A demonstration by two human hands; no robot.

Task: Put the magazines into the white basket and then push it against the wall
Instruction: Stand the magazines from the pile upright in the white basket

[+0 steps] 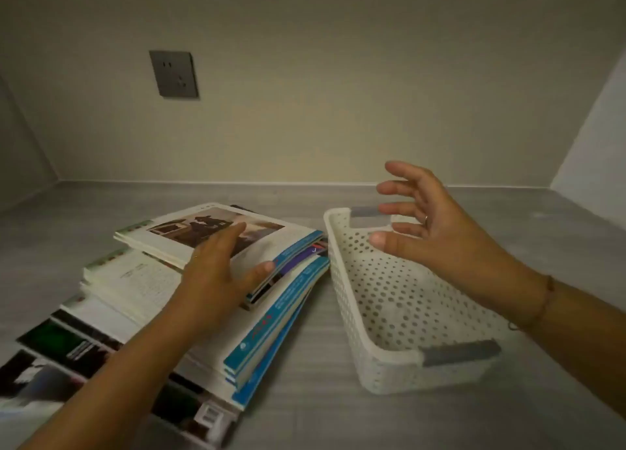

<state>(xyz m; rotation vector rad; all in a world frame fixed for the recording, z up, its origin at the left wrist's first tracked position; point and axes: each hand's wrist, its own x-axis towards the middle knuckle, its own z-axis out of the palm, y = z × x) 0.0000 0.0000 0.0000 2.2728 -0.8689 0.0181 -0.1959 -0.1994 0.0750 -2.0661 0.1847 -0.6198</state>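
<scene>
Head view. Magazines (pixel 135 280): stack, 8 o'clock; left hand (pixel 216 273) flat on top, thumb at spine, likely readying a lift. White basket (pixel 389 375): 4 o'clock, empty; right hand (pixel 426 226) spread above, holding nothing.

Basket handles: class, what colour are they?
Grey handles on a white perforated basket, seen in the head view.

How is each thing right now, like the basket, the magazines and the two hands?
white basket: empty, upright, not yet against the wall.
magazines: piled unevenly beside the basket, none inside.
left hand: open, resting flat on top of the magazines.
right hand: open, fingers spread, above the basket, holding nothing.
wall socket: nothing plugged in.
</scene>
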